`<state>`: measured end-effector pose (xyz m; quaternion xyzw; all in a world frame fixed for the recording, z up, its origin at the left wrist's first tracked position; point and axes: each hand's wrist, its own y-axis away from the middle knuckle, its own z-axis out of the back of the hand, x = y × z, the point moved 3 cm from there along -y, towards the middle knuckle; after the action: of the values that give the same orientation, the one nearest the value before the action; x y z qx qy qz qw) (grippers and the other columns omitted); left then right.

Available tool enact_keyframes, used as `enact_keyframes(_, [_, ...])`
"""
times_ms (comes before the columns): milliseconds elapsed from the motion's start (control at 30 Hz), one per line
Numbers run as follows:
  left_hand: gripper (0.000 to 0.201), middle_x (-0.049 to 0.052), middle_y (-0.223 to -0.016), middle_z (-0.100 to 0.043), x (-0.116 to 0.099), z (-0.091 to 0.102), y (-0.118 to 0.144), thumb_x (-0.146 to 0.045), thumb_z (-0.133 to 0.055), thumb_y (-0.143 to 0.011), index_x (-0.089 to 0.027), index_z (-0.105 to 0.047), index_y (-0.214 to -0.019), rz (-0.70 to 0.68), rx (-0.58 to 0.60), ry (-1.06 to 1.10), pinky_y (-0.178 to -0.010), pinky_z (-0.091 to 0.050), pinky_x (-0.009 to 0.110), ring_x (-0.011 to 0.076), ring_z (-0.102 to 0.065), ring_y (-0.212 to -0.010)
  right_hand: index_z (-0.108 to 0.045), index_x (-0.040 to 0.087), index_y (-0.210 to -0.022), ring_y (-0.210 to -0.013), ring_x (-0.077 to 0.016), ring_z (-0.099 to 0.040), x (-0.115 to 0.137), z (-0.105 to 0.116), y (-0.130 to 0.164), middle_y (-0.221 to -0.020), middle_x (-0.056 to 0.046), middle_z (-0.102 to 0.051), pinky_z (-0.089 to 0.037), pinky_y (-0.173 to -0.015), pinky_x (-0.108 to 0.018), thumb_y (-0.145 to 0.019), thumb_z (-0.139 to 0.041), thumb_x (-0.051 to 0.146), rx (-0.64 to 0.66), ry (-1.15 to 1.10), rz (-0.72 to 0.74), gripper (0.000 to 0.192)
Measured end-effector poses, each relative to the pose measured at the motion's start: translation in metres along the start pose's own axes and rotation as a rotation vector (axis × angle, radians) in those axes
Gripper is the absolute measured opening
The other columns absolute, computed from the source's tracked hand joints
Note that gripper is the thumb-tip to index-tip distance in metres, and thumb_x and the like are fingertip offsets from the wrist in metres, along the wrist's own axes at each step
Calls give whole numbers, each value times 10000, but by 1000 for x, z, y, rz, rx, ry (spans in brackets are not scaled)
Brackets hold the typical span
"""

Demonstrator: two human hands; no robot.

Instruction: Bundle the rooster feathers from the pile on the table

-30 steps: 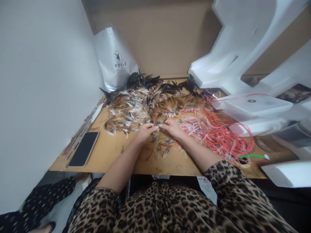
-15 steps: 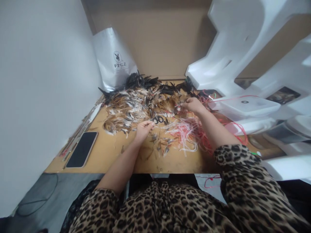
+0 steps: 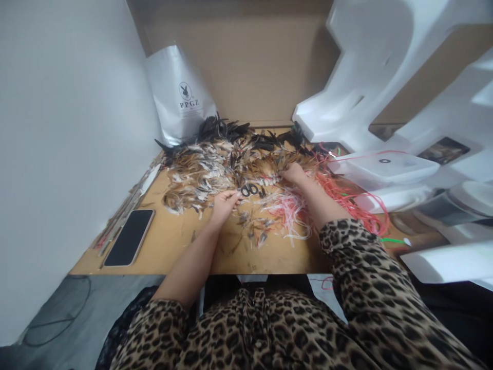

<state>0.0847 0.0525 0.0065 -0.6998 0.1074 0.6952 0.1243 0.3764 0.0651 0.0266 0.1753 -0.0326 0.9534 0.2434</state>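
Note:
My left hand hovers over the front of the pile, thumb and fingers pinched together on something too small to make out. Just beyond its fingertips lie black looped shapes on the tabletop. My right hand reaches into the right side of the brown feathers, its fingers closed; what they grip is hidden. White and tan feathers spread in bunches to the left. Pink and white strings lie tangled below my right wrist, with small loose feathers beside them.
A phone lies at the table's left. Behind the feathers stands a silver bag. Red strings, a clear plastic box and white foam pieces crowd the right. A wall borders the left side.
My right hand has moved a little left and down, its forearm swinging left and uncovering more red strings. My left hand has hardly shifted and stays pinched.

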Motion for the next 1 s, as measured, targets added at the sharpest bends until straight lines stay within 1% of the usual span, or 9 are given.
enact_keyframes(167, [223,37,-662,-644,0,1,0,-349,-646,-667,-128,-656,-693,14,-16,8,-481,-388,189,68,-501,-506,-695,117,-785,-744,-201,-632,-5,-5,5,-781,-119,-686,-444,-652,-243,-685,-559,315,-100,-100,-28,260])
enact_keyframes(300, [205,32,-657,-640,1,3,-2,-336,-649,-665,-133,-658,-699,0,-14,28,-475,-387,185,69,-504,-507,-664,109,-728,-581,-140,-583,-6,2,18,-617,-68,-649,-422,-565,-212,-671,-560,300,-122,-240,-43,225])
enact_keyframes(400, [204,21,-611,-623,2,4,-3,-339,-651,-665,-138,-661,-699,-3,-15,35,-457,-370,183,64,-483,-475,-627,116,-682,-475,-111,-533,-4,9,29,-527,-36,-604,-403,-497,-202,-656,-562,270,-118,-425,-30,170])
enact_keyframes(567, [225,28,-629,-635,0,10,-6,-352,-667,-648,-137,-665,-712,-33,-63,66,-455,-373,190,64,-481,-466,-576,133,-691,-474,-106,-544,5,16,40,-603,-30,-616,-427,-473,-211,-683,-554,280,-166,-822,42,149])
enact_keyframes(700, [220,29,-642,-639,0,15,-8,-347,-662,-657,-133,-660,-706,-53,-98,71,-454,-370,188,62,-484,-471,-575,133,-738,-497,-101,-551,13,16,43,-642,-30,-615,-425,-453,-198,-695,-571,289,-215,-975,59,162])
enact_keyframes(767, [222,28,-637,-635,1,17,-9,-348,-663,-660,-131,-657,-705,-62,-114,76,-451,-361,183,60,-487,-475,-576,132,-768,-542,-97,-577,16,14,42,-701,-37,-626,-445,-480,-194,-696,-581,265,-204,-1048,67,151])
enact_keyframes(833, [231,34,-651,-639,2,18,-10,-355,-661,-665,-127,-656,-701,-69,-125,83,-449,-357,182,57,-487,-475,-572,135,-811,-587,-95,-598,17,9,38,-737,-31,-623,-470,-524,-201,-689,-601,239,-161,-1127,34,164])
enact_keyframes(933, [244,33,-627,-630,3,21,-12,-364,-663,-664,-122,-653,-696,-66,-145,98,-440,-345,180,50,-469,-452,-561,135,-844,-568,-80,-580,15,-1,31,-677,0,-585,-484,-575,-223,-679,-630,210,-71,-1216,-51,194])
enact_keyframes(1000, [250,37,-644,-636,4,23,-14,-369,-662,-664,-122,-651,-698,-69,-153,114,-441,-347,179,49,-472,-457,-559,131,-858,-538,-77,-550,12,-6,29,-621,17,-551,-484,-596,-245,-691,-622,209,-17,-1215,-84,194])
